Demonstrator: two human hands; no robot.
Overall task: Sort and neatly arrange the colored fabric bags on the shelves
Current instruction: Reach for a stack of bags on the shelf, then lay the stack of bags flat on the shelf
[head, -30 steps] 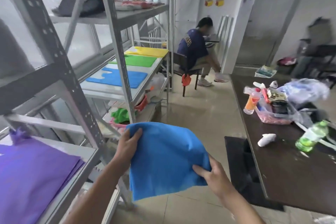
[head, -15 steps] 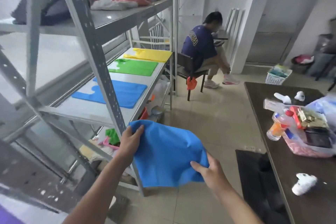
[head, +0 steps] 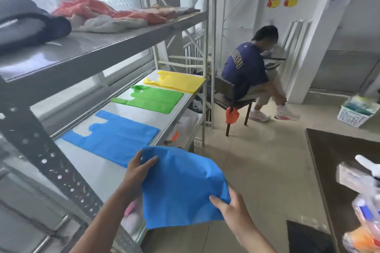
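Beside the shelf front, held bag: a blue fabric bag is held in the air, just off the middle shelf edge.
Left hand: upper left corner is pinched — thumb on top.
Right hand: lower right edge is gripped.
Middle shelf: blue bag, green bag, yellow bag are laid flat in a row — apart.
Top shelf: crumpled cloths are seen.

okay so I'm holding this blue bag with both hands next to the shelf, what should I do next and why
Probably carry the held blue bag forward and left and lay it flat on the blue bag already lying on the middle shelf. The left hand and right hand each grip an edge, and the shelf is sorted by colour: blue nearest, then green bag, then yellow bag.
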